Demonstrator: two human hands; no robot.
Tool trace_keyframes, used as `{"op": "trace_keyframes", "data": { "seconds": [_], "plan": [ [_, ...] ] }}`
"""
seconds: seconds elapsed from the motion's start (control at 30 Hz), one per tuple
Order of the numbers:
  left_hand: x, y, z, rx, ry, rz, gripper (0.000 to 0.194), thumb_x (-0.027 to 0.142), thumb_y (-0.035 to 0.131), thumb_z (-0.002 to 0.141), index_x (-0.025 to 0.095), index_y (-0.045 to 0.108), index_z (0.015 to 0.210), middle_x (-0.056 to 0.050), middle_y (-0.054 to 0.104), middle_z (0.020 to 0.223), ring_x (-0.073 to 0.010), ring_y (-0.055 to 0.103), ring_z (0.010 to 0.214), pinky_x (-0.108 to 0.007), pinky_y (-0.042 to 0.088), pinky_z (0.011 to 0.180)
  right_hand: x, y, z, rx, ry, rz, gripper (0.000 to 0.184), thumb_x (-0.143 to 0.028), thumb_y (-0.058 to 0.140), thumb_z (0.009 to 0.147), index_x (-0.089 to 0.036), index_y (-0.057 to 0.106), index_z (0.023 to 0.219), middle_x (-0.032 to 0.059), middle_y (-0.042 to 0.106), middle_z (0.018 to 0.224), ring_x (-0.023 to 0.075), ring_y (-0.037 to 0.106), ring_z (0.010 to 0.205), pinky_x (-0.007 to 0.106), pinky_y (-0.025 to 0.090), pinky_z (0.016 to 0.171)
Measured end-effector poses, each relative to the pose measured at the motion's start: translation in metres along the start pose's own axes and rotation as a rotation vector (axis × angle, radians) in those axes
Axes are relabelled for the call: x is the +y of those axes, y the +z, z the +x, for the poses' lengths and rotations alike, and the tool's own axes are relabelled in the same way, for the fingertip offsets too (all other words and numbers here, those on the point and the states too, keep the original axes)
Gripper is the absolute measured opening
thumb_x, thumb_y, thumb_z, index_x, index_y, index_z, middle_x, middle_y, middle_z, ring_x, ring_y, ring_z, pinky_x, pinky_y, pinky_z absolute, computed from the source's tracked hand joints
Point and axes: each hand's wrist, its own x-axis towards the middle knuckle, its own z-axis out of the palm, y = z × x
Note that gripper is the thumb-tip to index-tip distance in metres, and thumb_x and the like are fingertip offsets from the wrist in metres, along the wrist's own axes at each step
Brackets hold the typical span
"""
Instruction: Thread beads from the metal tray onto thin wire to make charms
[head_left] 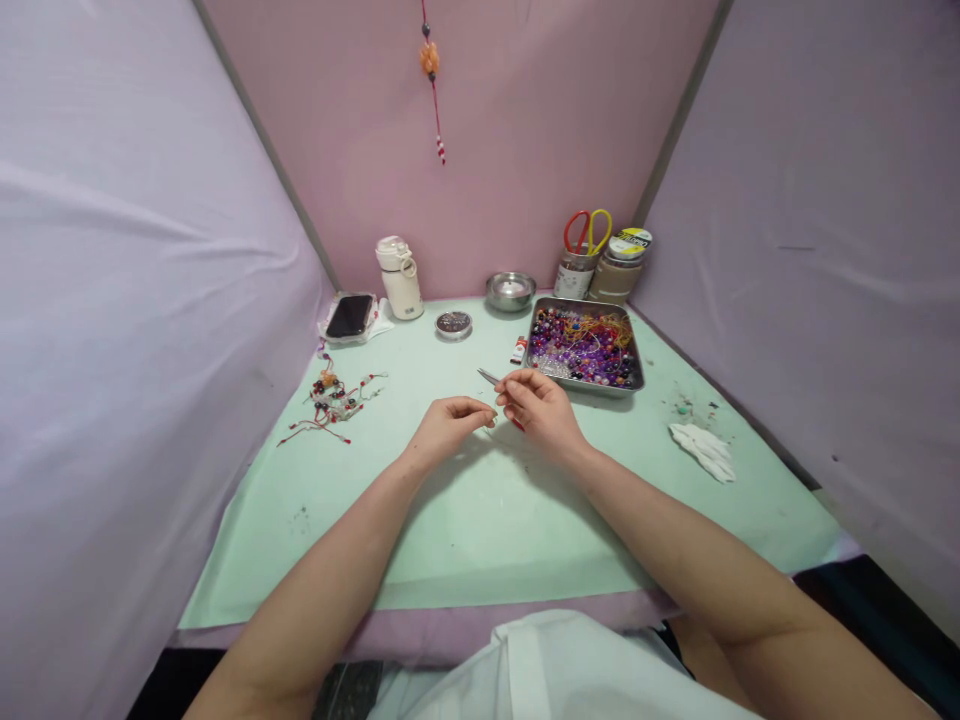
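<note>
In the middle of the table, my left hand (452,424) is closed in a pinch on a thin pale cord (492,422), mostly hidden by the fingertips. My right hand (540,408) is just to its right, fingers closed around what look like small scissors (489,377). Their pointed metal tips stick out to the left, above the left fingertips, and a bit of red shows below the fingers. The two hands are close together but apart. A metal tray (585,386) of purple, red and clear beads with yellow cord lies just beyond the right hand.
Beaded red cords (330,400) lie at left, near a phone (350,316) and a white bottle (400,280). Behind stand a round tin (454,325), a steel bowl (511,292), a scissors jar (575,275) and a brown jar (616,277). A white glove (703,451) lies right.
</note>
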Motion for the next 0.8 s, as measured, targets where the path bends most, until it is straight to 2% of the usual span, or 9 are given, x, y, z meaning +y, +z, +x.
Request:
{"op": "trace_keyframes", "data": {
  "seconds": [0.2, 0.33, 0.47, 0.6, 0.7, 0.8],
  "plan": [
    [-0.005, -0.002, 0.004, -0.083, -0.113, -0.075, 0.02, 0.035, 0.067, 0.066, 0.018, 0.074, 0.074, -0.004, 0.07, 0.069, -0.0092, 0.043, 0.05, -0.023, 0.03, 0.046, -0.006, -0.005, 0.005, 0.043, -0.038, 0.137, 0.023, -0.037, 0.07, 0.072, -0.024, 0.054, 0.083, 0.0019, 0.069, 0.094, 0.0188, 0.066, 0.09, 0.03, 0.054, 0.073],
    [-0.003, -0.001, 0.003, -0.126, -0.151, -0.124, 0.018, 0.035, 0.07, 0.064, 0.019, 0.074, 0.071, -0.002, 0.067, 0.063, -0.0084, 0.039, 0.048, -0.022, 0.027, 0.045, -0.009, -0.01, 0.009, 0.12, -0.138, 0.192, 0.02, -0.033, 0.068, 0.076, -0.024, 0.053, 0.086, 0.0014, 0.068, 0.101, 0.0179, 0.065, 0.1, 0.032, 0.053, 0.085],
    [-0.002, -0.001, 0.001, -0.183, -0.148, -0.091, 0.022, 0.04, 0.069, 0.065, 0.019, 0.073, 0.067, 0.0, 0.06, 0.053, -0.0074, 0.033, 0.044, -0.022, 0.022, 0.042, -0.009, -0.014, 0.013, 0.186, -0.204, 0.183, 0.016, -0.032, 0.065, 0.078, -0.024, 0.053, 0.085, 0.0027, 0.068, 0.103, 0.0178, 0.064, 0.103, 0.034, 0.051, 0.09],
    [-0.003, -0.002, 0.002, -0.183, -0.14, -0.09, 0.022, 0.04, 0.07, 0.065, 0.019, 0.073, 0.071, -0.001, 0.063, 0.061, -0.0066, 0.035, 0.045, -0.021, 0.024, 0.042, -0.003, -0.014, 0.016, 0.22, -0.209, 0.158, 0.018, -0.031, 0.066, 0.077, -0.023, 0.053, 0.084, 0.0038, 0.068, 0.104, 0.0177, 0.065, 0.102, 0.034, 0.052, 0.09],
    [-0.001, -0.005, 0.001, -0.153, -0.041, -0.111, 0.021, 0.039, 0.07, 0.067, 0.019, 0.073, 0.074, -0.002, 0.063, 0.067, -0.0088, 0.043, 0.052, -0.022, 0.031, 0.046, 0.002, -0.014, 0.017, 0.226, -0.154, 0.126, 0.018, -0.031, 0.068, 0.075, -0.022, 0.054, 0.082, 0.0046, 0.068, 0.103, 0.0177, 0.065, 0.102, 0.032, 0.052, 0.089],
    [0.003, -0.008, -0.001, -0.104, 0.157, -0.147, 0.017, 0.035, 0.069, 0.07, 0.019, 0.073, 0.074, -0.005, 0.065, 0.088, -0.0116, 0.051, 0.068, -0.024, 0.038, 0.057, 0.007, -0.013, 0.015, 0.177, -0.048, 0.109, 0.019, -0.03, 0.071, 0.073, -0.022, 0.054, 0.078, 0.0043, 0.069, 0.099, 0.0176, 0.065, 0.099, 0.032, 0.053, 0.086]
  ]
}}
